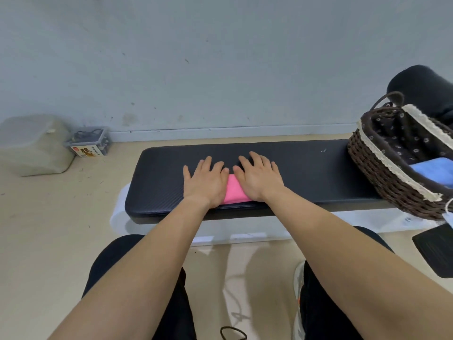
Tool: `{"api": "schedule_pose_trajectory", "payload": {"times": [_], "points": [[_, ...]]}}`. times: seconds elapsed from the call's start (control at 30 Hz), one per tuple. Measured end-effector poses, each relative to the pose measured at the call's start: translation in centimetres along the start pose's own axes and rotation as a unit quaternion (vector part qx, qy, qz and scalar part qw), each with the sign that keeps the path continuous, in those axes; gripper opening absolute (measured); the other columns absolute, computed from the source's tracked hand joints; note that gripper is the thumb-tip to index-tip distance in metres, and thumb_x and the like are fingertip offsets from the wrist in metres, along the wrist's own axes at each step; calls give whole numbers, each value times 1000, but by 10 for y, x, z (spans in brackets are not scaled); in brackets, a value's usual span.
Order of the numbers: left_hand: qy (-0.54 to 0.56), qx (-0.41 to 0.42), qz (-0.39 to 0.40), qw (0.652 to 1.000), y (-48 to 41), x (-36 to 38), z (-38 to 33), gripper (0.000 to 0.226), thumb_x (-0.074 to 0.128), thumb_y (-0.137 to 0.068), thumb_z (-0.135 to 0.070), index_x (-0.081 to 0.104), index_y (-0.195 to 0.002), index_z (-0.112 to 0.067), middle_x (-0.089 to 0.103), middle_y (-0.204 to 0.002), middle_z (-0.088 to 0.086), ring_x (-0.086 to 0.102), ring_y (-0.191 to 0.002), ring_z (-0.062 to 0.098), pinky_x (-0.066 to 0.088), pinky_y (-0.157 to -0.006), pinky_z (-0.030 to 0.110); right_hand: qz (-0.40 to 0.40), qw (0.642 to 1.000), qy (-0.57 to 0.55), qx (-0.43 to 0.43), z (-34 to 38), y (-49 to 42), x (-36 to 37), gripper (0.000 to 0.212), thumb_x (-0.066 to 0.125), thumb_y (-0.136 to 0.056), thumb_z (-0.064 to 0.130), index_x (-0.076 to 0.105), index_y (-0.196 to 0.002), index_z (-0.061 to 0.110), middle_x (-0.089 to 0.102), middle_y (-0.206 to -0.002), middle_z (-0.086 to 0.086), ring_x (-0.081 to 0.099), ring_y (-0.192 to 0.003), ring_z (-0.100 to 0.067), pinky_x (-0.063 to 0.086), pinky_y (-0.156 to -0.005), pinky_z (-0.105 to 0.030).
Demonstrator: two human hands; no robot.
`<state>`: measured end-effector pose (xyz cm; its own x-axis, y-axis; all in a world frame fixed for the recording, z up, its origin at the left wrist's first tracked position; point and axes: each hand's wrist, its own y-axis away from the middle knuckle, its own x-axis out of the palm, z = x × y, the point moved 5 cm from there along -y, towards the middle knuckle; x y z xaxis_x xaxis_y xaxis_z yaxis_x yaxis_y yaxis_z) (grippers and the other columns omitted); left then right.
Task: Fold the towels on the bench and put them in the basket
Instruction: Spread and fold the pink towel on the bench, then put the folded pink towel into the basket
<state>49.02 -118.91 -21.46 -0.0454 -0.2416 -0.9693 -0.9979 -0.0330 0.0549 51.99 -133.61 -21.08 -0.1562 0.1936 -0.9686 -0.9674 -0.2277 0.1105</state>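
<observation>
Both hands lie palm-down on a pink towel [234, 191] near the front edge of the black padded bench [306, 173]. The left hand [207, 181] covers the towel's left part and the right hand [259, 179] its right part, fingers spread and flat, nothing pinched. Only a narrow pink strip shows between them, with a little more at the near edge under the wrists.

The flat, spread posture is judged to serve pressing: weight across the cloth flattens the folded layers and sets the creases so the bundle holds its shape when lifted. The hands sit close together, thumbs nearly meeting, which suggests the towel is already reduced to a small packet.

Orientation: the towel's visible near edge runs left to right, parallel to the bench's length. Its long axis is judged to lie the same way, across the person's front, though the hands hide both ends and the far edge, so this cannot be confirmed.

The wicker basket [382, 173] stands on the right end of the bench, well apart from the towel, lined with dark patterned fabric and trimmed with pale lace. A folded blue towel [434, 169] already lies inside. No other loose towel is visible on the bench.
</observation>
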Motion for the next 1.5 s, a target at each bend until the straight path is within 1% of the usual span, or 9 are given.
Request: {"api": "schedule_pose_trajectory", "payload": {"times": [0.17,0.33,0.5,0.67,0.83,1.0,1.23,1.37,1.5], "points": [[-56,19,3,998,4,1,1,49,17,-105,-42,31,-150,-29,20,-163,4,13,-152,24,8,-119,61,2,1000,12,-12,-10,7,-1,57,15,-102,55,27,-154,33,17,-164,-2,13,-150,-29,12,-121,-54],[-14,119,9,993,21,1,0,59,22,-103,-54,38,-149,-21,32,-160,0,25,-148,19,24,-119,47,-63,990,42,-116,-8,28,-5,49,24,-105,48,50,-139,24,42,-149,2,35,-133,-25,37,-106,-42],[24,131,-8,991,34,-21,2,45,52,-92,-61,54,-120,-27,59,-115,-10,54,-105,14,48,-87,35,-20,991,27,-130,-19,47,-14,47,39,-101,53,49,-131,18,48,-135,-2,41,-124,-25,42,-99,-41],[134,119,19,984,44,-34,-19,30,66,-85,-55,55,-101,-33,61,-94,-16,57,-84,4,49,-72,30,62,986,-122,-97,-35,70,-46,37,55,-95,51,54,-118,22,64,-106,-1,61,-93,-20,53,-80,-39],[233,156,13,960,41,-68,-94,28,69,-84,-53,60,-101,-32,64,-95,-17,58,-86,1,44,-68,23,-21,959,-278,-56,-91,106,-116,35,71,-86,49,64,-107,22,69,-99,5,67,-89,-12,58,-76,-38],[347,188,-6,919,17,-99,-200,26,73,-84,-48,67,-99,-27,68,-92,-13,63,-84,9,45,-67,26,-78,886,-457,5,-173,133,-185,40,73,-89,21,56,-124,15,69,-111,-10,71,-97,-27,62,-77,-45],[416,217,80,880,-23,-94,-347,47,67,-86,-17,54,-130,-23,57,-117,1,62,-101,22,57,-88,43,-248,933,-221,138,-310,131,-254,42,74,-84,30,63,-121,16,67,-101,-1,64,-92,-22,56,-82,-41],[273,276,65,919,-44,-81,-401,52,66,-85,-13,58,-135,-21,62,-127,3,59,-113,21,47,-95,28,-216,961,-74,158,-348,108,-258,26,73,-84,28,65,-98,8,64,-84,-4,58,-79,-24,43,-66,-33],[105,284,58,951,-73,-52,-430,41,68,-84,-22,65,-125,-19,68,-115,5,63,-108,27,52,-89,36,-150,975,36,158,-367,74,-246,24,70,-86,29,54,-89,12,51,-78,-1,54,-83,-27,36,-66,-32]]}}
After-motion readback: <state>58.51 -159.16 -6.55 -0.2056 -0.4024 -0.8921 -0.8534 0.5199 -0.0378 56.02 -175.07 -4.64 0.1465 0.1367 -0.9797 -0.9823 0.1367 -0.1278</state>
